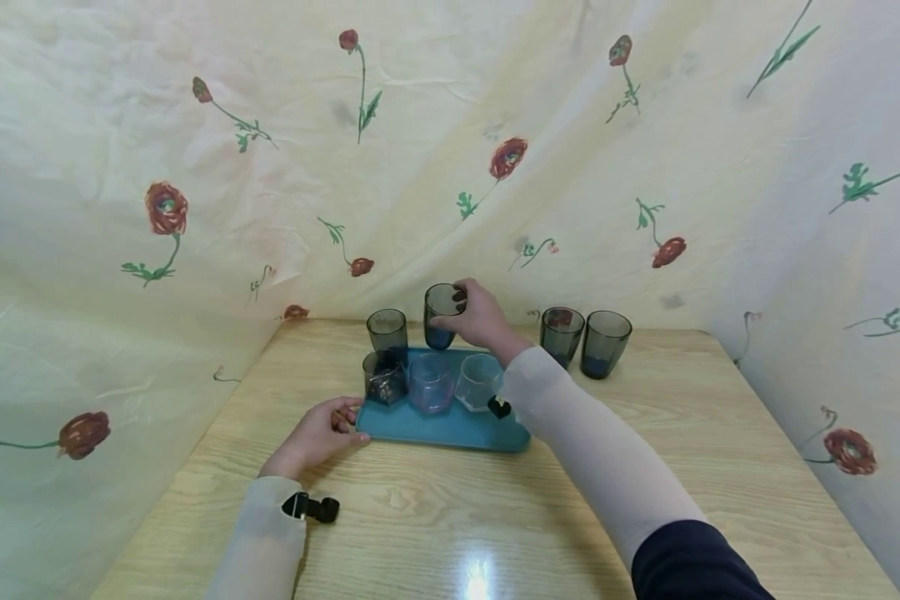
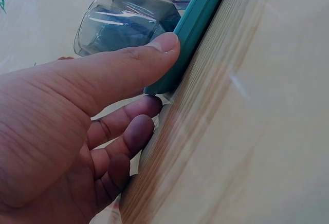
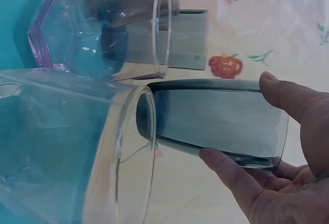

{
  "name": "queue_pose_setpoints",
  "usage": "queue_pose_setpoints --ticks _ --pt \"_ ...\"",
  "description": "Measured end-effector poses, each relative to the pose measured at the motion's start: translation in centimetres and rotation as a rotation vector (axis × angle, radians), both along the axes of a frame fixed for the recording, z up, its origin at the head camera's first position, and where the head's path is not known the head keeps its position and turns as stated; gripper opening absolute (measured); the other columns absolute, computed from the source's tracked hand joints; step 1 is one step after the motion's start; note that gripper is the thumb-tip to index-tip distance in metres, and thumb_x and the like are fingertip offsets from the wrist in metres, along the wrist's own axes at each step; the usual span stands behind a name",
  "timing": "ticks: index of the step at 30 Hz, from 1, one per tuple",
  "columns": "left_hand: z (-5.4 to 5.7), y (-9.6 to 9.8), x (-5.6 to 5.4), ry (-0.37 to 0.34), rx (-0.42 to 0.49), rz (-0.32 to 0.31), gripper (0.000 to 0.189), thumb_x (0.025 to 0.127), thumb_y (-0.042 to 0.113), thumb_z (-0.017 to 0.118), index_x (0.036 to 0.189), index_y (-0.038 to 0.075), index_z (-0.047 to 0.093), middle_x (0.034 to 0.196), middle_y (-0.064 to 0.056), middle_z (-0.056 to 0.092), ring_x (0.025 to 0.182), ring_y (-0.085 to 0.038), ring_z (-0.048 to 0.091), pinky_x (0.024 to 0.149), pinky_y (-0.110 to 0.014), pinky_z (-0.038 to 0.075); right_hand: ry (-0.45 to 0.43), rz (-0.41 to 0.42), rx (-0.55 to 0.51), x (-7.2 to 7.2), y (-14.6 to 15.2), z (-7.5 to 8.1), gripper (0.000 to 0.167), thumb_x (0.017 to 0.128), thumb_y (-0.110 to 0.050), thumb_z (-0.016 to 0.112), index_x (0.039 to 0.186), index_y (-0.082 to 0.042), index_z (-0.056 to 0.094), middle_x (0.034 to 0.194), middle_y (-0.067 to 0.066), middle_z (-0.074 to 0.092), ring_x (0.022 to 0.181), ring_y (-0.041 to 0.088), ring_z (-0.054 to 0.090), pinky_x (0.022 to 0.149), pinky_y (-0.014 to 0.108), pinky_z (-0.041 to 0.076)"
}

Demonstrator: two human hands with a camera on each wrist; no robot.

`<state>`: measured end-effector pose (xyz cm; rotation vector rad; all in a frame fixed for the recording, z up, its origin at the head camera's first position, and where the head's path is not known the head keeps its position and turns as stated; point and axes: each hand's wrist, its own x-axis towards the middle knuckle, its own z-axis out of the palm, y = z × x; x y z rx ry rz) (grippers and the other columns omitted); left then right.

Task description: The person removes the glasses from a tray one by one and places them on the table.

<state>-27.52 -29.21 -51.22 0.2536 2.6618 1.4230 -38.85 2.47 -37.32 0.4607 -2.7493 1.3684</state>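
Note:
My right hand (image 1: 482, 318) grips a smoky grey glass tumbler (image 1: 437, 302) between thumb and fingers, raised just behind the blue-green tray (image 1: 442, 432). In the right wrist view the tumbler (image 3: 216, 118) appears sideways and looks empty. At the tray's near left corner, my left hand (image 1: 317, 433) pinches the edge, thumb on the rim (image 2: 198, 26) and the other fingers curled by the corner. Standing in a row on the tray are a dark faceted glass (image 1: 384, 385), a pinkish glass (image 1: 430, 387) and a clear glass (image 1: 478, 385).
Behind the tray's left end stands another grey tumbler (image 1: 387, 327). Two more, a left tumbler (image 1: 561, 335) and a right tumbler (image 1: 606, 344), stand close together to the right. A flowered cloth (image 1: 435, 183) hangs behind the wooden table (image 1: 390, 508).

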Motion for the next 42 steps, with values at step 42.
queue_pose_setpoints --ticks 42 --pt "-0.1 0.0 0.1 0.009 0.019 -0.008 0.068 0.086 0.020 0.090 0.147 0.012 0.060 0.110 -0.007 0.062 0.083 -0.022 0.057 0.070 -0.032 0.051 0.272 -0.232 -0.369 8.3 8.9 -0.5 0.081 0.081 -0.038 0.093 0.148 -0.017 0.054 0.135 0.004 0.063 0.123 0.028 0.056 0.105 0.052 0.042"
